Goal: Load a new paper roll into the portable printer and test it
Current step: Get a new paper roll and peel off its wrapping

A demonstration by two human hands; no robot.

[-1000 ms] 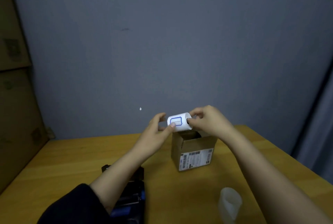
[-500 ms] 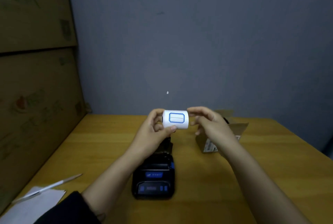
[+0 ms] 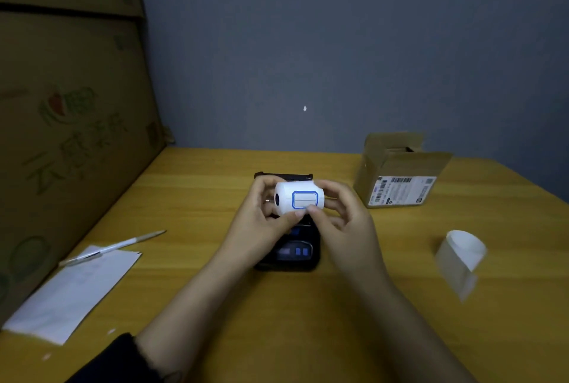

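Observation:
A white label roll (image 3: 297,198) with a blue-bordered label on its face is held sideways between both hands, just above the black portable printer (image 3: 292,252). My left hand (image 3: 261,219) grips the roll's left end, thumb under it. My right hand (image 3: 341,219) holds the right end, thumb and forefinger pinching the lower edge. The printer lies on the wooden table (image 3: 308,305), its lid (image 3: 283,175) standing open behind the roll. My hands hide most of the printer's paper bay.
An open cardboard box (image 3: 397,173) with a barcode sticker stands at the back right. A curled strip of white backing paper (image 3: 460,255) lies at the right. A paper sheet (image 3: 70,290) with a pen (image 3: 110,248) on it is at the left, beside large cardboard cartons (image 3: 61,124).
The view swung from the small box to the printer. Both hands carried the roll left and down from above the box to just over the printer.

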